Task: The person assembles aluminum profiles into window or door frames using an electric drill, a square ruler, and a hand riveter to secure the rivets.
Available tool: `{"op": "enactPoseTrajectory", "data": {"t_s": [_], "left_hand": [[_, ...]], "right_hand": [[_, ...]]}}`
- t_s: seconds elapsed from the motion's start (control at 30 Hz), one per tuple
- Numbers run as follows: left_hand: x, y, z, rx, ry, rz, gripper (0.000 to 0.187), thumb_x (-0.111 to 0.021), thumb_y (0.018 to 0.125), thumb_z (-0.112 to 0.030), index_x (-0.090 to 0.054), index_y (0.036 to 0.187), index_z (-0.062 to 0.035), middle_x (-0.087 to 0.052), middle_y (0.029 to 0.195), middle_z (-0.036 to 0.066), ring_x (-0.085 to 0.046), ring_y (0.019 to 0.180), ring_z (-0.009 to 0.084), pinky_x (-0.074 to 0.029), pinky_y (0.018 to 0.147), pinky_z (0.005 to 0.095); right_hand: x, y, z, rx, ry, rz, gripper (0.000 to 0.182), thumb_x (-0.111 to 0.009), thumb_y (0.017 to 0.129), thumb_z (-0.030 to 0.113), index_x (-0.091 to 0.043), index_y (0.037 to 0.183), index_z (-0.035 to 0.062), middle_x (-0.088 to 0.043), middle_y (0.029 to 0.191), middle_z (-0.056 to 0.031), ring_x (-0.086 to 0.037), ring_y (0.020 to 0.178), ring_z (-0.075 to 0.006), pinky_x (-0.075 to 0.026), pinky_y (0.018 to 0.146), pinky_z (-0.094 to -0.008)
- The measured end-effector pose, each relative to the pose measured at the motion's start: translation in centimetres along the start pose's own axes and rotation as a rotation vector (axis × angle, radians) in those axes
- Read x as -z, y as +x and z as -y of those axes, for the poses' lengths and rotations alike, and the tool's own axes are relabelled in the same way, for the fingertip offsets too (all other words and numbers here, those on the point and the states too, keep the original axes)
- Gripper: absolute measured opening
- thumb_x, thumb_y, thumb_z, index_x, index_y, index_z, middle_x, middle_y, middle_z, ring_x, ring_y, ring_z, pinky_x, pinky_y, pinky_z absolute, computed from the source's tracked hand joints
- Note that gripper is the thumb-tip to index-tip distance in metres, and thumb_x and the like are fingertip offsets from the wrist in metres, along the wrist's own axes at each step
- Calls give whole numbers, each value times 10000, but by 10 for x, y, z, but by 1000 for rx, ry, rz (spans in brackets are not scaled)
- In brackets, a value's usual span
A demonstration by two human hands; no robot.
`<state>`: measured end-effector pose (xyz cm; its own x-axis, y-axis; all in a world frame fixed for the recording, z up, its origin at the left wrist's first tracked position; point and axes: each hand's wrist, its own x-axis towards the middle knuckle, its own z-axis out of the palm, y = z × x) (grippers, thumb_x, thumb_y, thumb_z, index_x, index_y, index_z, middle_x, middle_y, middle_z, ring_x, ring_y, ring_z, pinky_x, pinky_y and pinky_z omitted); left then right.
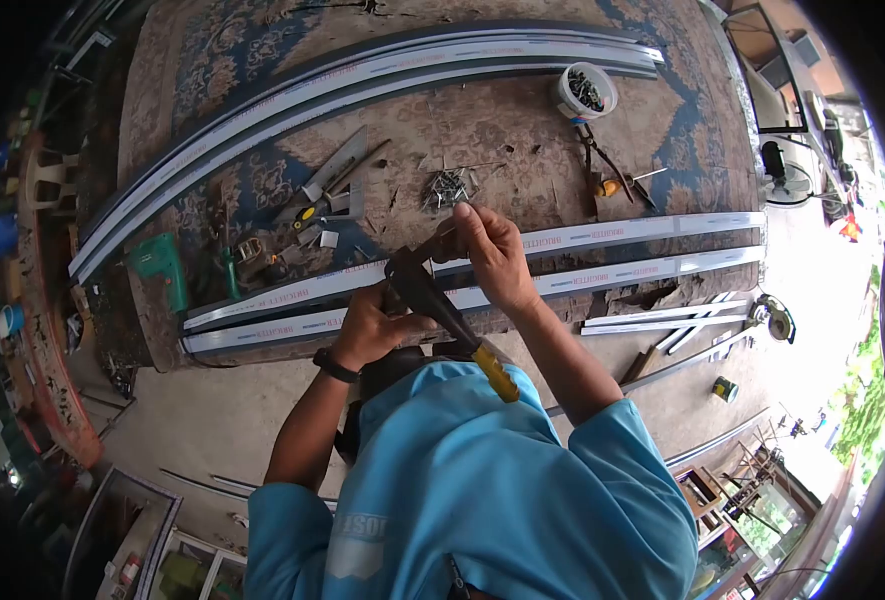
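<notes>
My left hand (370,328) is closed around a hand riveter (430,297) just over the near edge of the table. The riveter's black body slants down to the right and ends in a yellow handle grip (496,374) in front of my shirt. My right hand (499,258) is at the riveter's head, thumb and fingers pinched together. Whatever is between those fingers is too small to make out. Just beyond the right fingertips lies a loose pile of rivets (448,188). Long aluminium profiles with printed film (582,236) run beneath both hands.
More wrapped profiles (382,82) lie across the far side of the carpet-covered table (482,130). A white tub of small fasteners (587,90), pliers (590,150) and a screwdriver (614,186) are at right. A green drill (162,270) lies at left.
</notes>
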<state>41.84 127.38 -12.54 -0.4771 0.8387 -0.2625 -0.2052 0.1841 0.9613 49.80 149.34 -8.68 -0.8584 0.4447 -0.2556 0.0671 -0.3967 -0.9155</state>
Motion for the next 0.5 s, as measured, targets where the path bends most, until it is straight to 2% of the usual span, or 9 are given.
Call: {"op": "enactPoseTrajectory", "data": {"t_s": [0.17,0.27,0.37,0.47,0.5], "left_hand": [[-10,0,-11,-1,-97,-7,398,-964,806,-299,-732,1040,-77,-622,799,-96,-467,687,13,-392,606,235],[0,-4,-10,53,31,48,433,-941,828,-316,-735,1082,-33,-765,981,11,-688,903,93,-553,820,306],[4,-6,-19,68,99,71,512,-949,813,-344,-716,1141,-29,-763,992,0,-695,935,103,-560,845,314],[1,-5,-21,-2,120,32,416,-947,822,-244,-722,1117,-55,-703,935,-31,-599,814,65,-506,733,275],[3,-9,-21,19,126,3,424,-934,830,-216,-712,1150,-47,-715,987,-10,-624,869,82,-525,778,289]], "right_hand": [[-5,-6,5,53,-78,-54,452,-561,1131,358,-680,892,-7,-678,777,-22,-638,750,-93,-517,705,-263],[-6,-8,9,55,-87,-46,450,-558,1132,353,-701,916,-16,-695,790,-30,-646,761,-95,-517,712,-262],[-7,-9,7,40,-82,-42,449,-561,1130,355,-721,942,-19,-715,806,-40,-655,758,-102,-522,711,-265],[-10,-11,8,47,-73,-42,442,-564,1130,340,-726,945,-27,-722,808,-40,-645,746,-94,-522,704,-266],[-12,-10,10,60,-73,-44,438,-565,1130,332,-725,942,-31,-723,807,-38,-639,742,-89,-522,701,-265]]}}
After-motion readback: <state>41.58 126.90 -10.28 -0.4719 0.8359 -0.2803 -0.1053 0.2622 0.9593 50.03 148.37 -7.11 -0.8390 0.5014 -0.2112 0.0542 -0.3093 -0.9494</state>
